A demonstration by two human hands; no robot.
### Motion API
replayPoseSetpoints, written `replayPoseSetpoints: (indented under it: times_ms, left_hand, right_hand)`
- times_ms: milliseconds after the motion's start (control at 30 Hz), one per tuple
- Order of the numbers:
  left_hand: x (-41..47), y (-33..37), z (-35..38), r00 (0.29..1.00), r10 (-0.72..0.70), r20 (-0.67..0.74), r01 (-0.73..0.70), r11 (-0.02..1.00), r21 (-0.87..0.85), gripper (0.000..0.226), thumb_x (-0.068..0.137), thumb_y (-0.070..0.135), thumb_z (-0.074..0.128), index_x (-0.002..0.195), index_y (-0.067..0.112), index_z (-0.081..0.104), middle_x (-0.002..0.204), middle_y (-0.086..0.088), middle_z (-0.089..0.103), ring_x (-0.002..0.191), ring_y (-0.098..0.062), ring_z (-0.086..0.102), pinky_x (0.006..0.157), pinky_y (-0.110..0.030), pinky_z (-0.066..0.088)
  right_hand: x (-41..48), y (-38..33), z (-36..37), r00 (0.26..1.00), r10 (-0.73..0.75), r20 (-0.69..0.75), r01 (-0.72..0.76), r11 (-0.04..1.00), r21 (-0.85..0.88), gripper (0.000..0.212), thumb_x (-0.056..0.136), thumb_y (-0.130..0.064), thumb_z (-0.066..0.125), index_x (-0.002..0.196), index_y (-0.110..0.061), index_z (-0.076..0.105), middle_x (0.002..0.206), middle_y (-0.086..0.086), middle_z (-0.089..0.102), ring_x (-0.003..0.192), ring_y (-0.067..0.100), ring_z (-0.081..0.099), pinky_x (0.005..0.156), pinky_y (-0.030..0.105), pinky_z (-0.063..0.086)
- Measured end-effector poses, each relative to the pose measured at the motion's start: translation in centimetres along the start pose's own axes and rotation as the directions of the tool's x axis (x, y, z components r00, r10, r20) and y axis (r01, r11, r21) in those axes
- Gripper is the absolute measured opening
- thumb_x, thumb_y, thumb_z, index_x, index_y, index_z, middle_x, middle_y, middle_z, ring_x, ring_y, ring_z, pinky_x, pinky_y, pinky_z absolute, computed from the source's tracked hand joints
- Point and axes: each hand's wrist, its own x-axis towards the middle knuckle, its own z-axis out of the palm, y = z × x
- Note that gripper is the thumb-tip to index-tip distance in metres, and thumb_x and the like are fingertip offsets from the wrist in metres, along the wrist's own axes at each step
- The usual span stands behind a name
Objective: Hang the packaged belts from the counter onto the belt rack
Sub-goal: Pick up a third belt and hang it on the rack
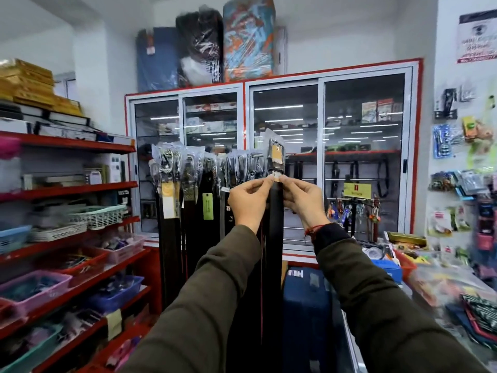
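Observation:
A long dark packaged belt (276, 211) hangs straight down in front of me, its buckle end in clear plastic with a tan tag at the top. My left hand (248, 201) pinches it from the left and my right hand (302, 196) pinches it from the right, both just below the buckle. Its top stands at the right end of the belt rack (204, 168), where several other packaged belts hang in a row, some with yellow and green tags. The rack's bar is mostly hidden behind the packages.
Red shelves (78, 188) with baskets and boxes fill the left side. A glass cabinet (322, 157) stands behind the rack. A blue suitcase (306, 313) sits below my arms. The counter (441, 281) at the right is cluttered with goods; small items hang on the right wall.

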Motion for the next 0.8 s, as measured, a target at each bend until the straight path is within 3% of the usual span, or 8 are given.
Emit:
replayPoseSetpoints:
  times_ms: [133, 333, 467, 633, 733, 800]
  left_hand:
    - [-0.5, -1.2, -0.1, 0.999, -0.043, -0.023, 0.043, 0.999, -0.024, 0.021, 0.083, 0.026, 0.082, 0.092, 0.007, 0.082, 0.076, -0.001, 0.077, 0.066, -0.005, 0.071, 0.058, -0.017, 0.057]
    - [-0.5, -1.8, -0.3, 0.989, -0.143, -0.019, 0.142, 0.988, -0.068, 0.019, 0.084, 0.024, 0.082, 0.093, 0.007, 0.081, 0.072, 0.001, 0.074, 0.065, -0.012, 0.070, 0.049, -0.018, 0.055]
    - [-0.2, -1.7, -0.1, 0.988, -0.157, -0.009, 0.156, 0.984, -0.085, 0.019, 0.084, 0.024, 0.081, 0.092, 0.007, 0.081, 0.073, -0.001, 0.075, 0.065, -0.014, 0.070, 0.051, -0.021, 0.057]
    - [-0.2, -2.5, -0.2, 0.983, -0.184, -0.010, 0.182, 0.979, -0.096, 0.013, 0.084, 0.024, 0.081, 0.086, 0.012, 0.079, 0.073, -0.002, 0.075, 0.066, -0.017, 0.072, 0.059, -0.027, 0.061]
    - [0.0, -3.2, -0.5, 0.975, -0.220, 0.008, 0.220, 0.972, -0.080, 0.020, 0.084, 0.026, 0.081, 0.094, 0.009, 0.080, 0.081, -0.008, 0.078, 0.074, -0.023, 0.075, 0.064, -0.032, 0.064]
    - [0.2, -3.3, -0.8, 0.981, -0.193, 0.030, 0.194, 0.981, -0.022, 0.024, 0.086, 0.026, 0.079, 0.102, 0.007, 0.079, 0.089, -0.011, 0.079, 0.086, -0.028, 0.077, 0.072, -0.039, 0.066]
  right_hand:
    - [-0.1, 0.6, -0.5, 1.000, -0.002, 0.018, 0.003, 0.999, -0.051, 0.029, 0.089, -0.020, 0.072, 0.109, 0.000, 0.075, 0.111, 0.032, 0.071, 0.096, 0.036, 0.070, 0.091, 0.053, 0.056]
    - [0.0, 0.8, -0.3, 0.999, 0.051, 0.009, -0.050, 0.995, -0.088, 0.032, 0.089, -0.017, 0.072, 0.114, 0.003, 0.072, 0.111, 0.026, 0.073, 0.108, 0.041, 0.070, 0.093, 0.053, 0.057]
    - [0.5, 0.7, -0.3, 1.000, 0.016, 0.007, -0.015, 0.995, -0.098, 0.032, 0.087, -0.018, 0.074, 0.112, 0.002, 0.074, 0.108, 0.024, 0.075, 0.101, 0.038, 0.073, 0.085, 0.046, 0.061]
    - [0.8, 1.7, -0.4, 0.998, 0.055, -0.002, -0.055, 0.994, -0.097, 0.032, 0.087, -0.020, 0.074, 0.110, 0.001, 0.074, 0.109, 0.023, 0.075, 0.103, 0.037, 0.073, 0.090, 0.049, 0.059]
    - [1.1, 2.0, -0.4, 0.998, 0.069, 0.013, -0.067, 0.990, -0.124, 0.031, 0.089, -0.019, 0.073, 0.112, 0.001, 0.073, 0.111, 0.023, 0.074, 0.105, 0.036, 0.072, 0.087, 0.046, 0.061]
    - [1.1, 2.2, -0.3, 1.000, -0.014, -0.006, 0.012, 0.977, -0.215, 0.032, 0.090, -0.020, 0.071, 0.116, -0.002, 0.071, 0.110, 0.019, 0.074, 0.106, 0.035, 0.072, 0.086, 0.046, 0.061]
